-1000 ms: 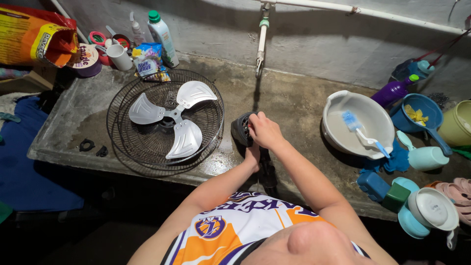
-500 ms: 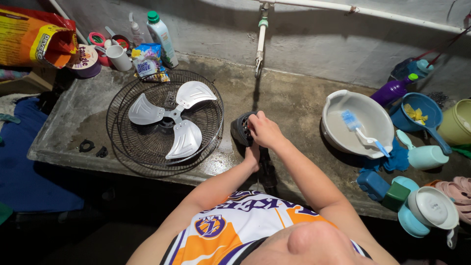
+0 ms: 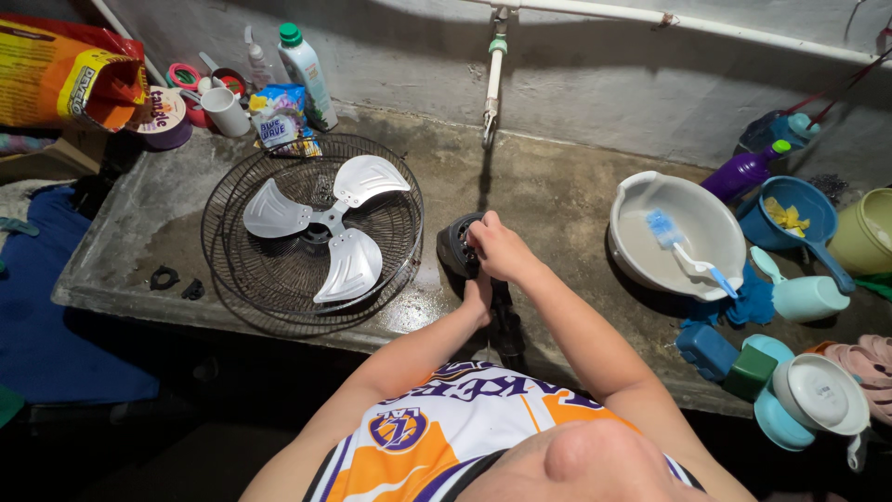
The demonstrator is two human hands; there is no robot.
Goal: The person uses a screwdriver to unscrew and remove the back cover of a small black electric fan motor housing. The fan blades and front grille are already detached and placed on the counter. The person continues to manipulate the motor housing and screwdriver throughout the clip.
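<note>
Head view: right hand (image 3: 499, 251) clamps the dark fan motor housing (image 3: 457, 244), left hand (image 3: 480, 296) steadying beneath; likely heavy, rigid, wet-slick on the counter (image 3: 557, 200).

Surface: we work at a wet grey concrete counter (image 3: 548, 200) against a wall.
Left: our round black wire fan grille (image 3: 311, 237), a silver three-blade fan propeller (image 3: 321, 223) lying in it.
Back left: white mug (image 3: 226, 112), white bottle with green cap (image 3: 308, 74).
Front left edge: two small black clips (image 3: 177, 282).
Right: pale oval plastic basin (image 3: 674, 232) holding a blue-headed brush (image 3: 683, 251); mint plastic cup (image 3: 804, 297) on its side.
</note>
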